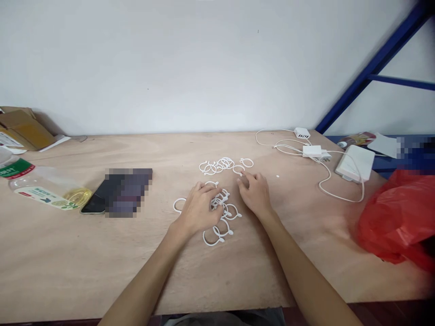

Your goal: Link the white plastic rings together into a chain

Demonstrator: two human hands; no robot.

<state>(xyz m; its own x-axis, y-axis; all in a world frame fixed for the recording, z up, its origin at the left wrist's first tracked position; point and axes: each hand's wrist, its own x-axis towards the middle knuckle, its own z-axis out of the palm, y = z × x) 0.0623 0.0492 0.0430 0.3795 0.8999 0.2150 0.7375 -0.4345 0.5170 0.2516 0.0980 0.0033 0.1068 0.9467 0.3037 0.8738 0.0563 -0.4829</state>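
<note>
My left hand (202,206) hovers low over a loose pile of thin white rings (233,212), each with a small tab. Its fingers and thumb are curved and apart, and the hand covers part of the pile. To the right, my right hand (256,192) rests on the table, its index fingertip at the lower edge of a white ring (238,169). The thumb sits apart, just below that finger. This ring belongs to a second, farther group of overlapping white rings (217,165). One more ring (247,162) lies at that group's right end.
On the wooden table (84,267), a plastic bottle (44,188) and a dark phone (98,194) lie left. White cables with a charger (311,151), a white box-like device (355,163) and a red plastic bag (397,217) are right. A cardboard box (27,129) stands far left.
</note>
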